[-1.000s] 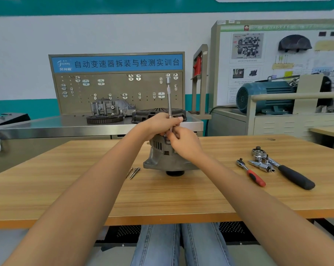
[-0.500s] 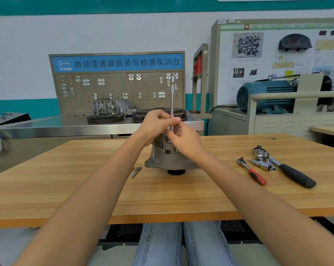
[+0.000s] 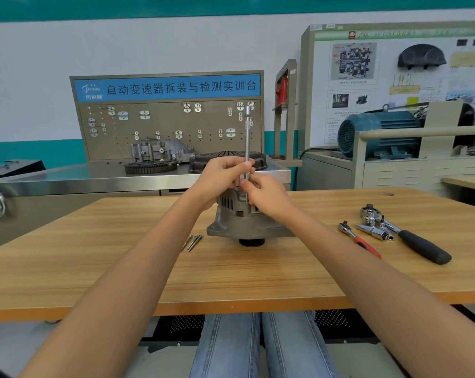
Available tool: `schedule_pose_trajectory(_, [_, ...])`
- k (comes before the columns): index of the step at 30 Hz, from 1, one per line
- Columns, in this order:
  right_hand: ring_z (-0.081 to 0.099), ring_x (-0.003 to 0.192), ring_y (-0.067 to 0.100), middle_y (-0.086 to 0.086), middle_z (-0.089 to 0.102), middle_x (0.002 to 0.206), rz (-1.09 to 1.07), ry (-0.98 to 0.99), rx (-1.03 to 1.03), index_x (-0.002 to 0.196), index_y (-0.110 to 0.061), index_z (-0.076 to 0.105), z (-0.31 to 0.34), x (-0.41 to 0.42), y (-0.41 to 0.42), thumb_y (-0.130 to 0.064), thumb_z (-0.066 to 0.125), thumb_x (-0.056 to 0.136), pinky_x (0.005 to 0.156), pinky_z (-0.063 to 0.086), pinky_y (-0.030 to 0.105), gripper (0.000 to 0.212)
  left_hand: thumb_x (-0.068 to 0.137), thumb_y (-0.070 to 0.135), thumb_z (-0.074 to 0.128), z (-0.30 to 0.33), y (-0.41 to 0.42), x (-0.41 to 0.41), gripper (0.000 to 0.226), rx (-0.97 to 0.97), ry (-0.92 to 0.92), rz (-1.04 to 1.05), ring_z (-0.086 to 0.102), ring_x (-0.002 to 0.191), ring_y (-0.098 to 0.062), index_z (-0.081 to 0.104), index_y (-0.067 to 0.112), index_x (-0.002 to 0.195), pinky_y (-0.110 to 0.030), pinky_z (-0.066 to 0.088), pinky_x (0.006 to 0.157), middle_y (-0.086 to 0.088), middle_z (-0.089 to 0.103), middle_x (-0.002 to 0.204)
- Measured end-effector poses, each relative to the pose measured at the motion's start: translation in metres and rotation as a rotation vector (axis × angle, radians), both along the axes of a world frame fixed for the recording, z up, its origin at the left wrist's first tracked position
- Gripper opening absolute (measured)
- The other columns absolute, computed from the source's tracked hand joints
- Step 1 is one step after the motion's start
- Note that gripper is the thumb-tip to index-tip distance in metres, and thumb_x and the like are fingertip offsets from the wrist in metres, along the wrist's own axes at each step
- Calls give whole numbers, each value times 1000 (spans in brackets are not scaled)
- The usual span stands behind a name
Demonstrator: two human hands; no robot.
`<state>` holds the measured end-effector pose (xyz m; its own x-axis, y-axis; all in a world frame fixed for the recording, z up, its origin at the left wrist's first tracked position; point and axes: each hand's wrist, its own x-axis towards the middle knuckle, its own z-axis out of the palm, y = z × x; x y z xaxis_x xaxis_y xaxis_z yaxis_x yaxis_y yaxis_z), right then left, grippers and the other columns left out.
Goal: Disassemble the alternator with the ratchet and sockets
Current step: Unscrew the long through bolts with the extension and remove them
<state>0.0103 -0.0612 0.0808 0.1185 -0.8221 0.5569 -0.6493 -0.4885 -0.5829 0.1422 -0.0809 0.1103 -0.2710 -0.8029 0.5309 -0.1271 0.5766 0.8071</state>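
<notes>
**Head view: both hands on the upright extension bar**

Your left hand [image 3: 222, 175] curls its fingers around the slim, upright chrome extension bar [image 3: 247, 137]; your right hand [image 3: 266, 192] pinches it just below. The bar stands on the grey cast-metal alternator [image 3: 244, 222], mid wooden table [image 3: 231, 274]. Loose thin bolts [image 3: 194, 242] lie left; the red-handled ratchet [image 3: 359, 238] and black-handled ratchet [image 3: 411, 236] right.

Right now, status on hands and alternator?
Both hands, left hand and right hand, pinch upright extension bar atop alternator. Ratchets idle at right. Nothing obstructing.
</notes>
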Motion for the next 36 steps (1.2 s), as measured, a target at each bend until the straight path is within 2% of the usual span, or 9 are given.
schedule_pose_trajectory(3, [54,66,19,5,57,69,-12,37,10,91,-6,61,1,0,3,-35,40,99,70,48,41,37,87,18,69,0,0,-6,10,17,58,56,51,46,4,62,18,81,-11,41,46,15,58,54])
schedule_pose_trajectory(8, [63,77,32,18,68,81,-20,16,-21,101,-5,59,0,1,5,-38,47,96,74,51,48,35,81,21,76,0,-1,-13,28,33,73,160,47,58,-7,49,18,74,-22,42,55,4,45,64])
schedule_pose_trajectory(14, [60,71,28,8,59,71,-10,38,-30,75,-22,50,2,1,5,-30,45,98,72,50,46,25,94,34,58,1,0,-8,12,16,7,84,48,53,1,66,25,92,-10,39,49,1,62,81])
schedule_pose_trajectory(17, [55,67,21,5,57,71,-12,62,11,85,-13,57,4,0,4,-30,43,99,72,50,46,26,97,24,54,-2,1,-2,17,8,23,29,44,46,3,70,26,93,-9,37,46,13,56,55])
schedule_pose_trajectory(20, [52,64,16,2,55,69,-2,80,31,82,-17,54,6,-1,5,-29,41,100,70,49,44,26,94,23,59,-3,-1,-2,14,10,38,33,42,45,2,71,23,87,-10,37,46,16,51,48])
schedule_pose_trajectory(23, [52,66,18,5,56,71,5,80,36,88,-12,57,6,-1,7,-30,39,100,72,49,45,28,88,25,69,-2,-2,-6,6,30,99,91,47,48,3,66,20,85,-11,39,49,13,57,61])
schedule_pose_trajectory(29, [63,79,27,14,66,86,1,74,-14,112,-7,54,5,1,11,-40,44,97,75,52,47,38,81,30,75,-3,-2,-16,23,8,95,210,51,60,-5,54,21,79,-14,41,51,4,54,73])
schedule_pose_trajectory(32, [62,77,27,12,64,81,11,88,-28,93,-16,56,4,0,10,-33,43,99,75,52,47,22,87,31,68,-2,2,-14,14,3,74,156,52,63,-2,60,22,82,-16,41,57,9,59,74])
schedule_pose_trajectory(36, [52,66,20,7,56,73,12,73,9,75,-22,48,7,1,10,-30,41,100,70,48,43,28,96,22,55,-1,6,-8,15,16,83,50,51,49,9,70,20,99,-5,37,48,12,69,87])
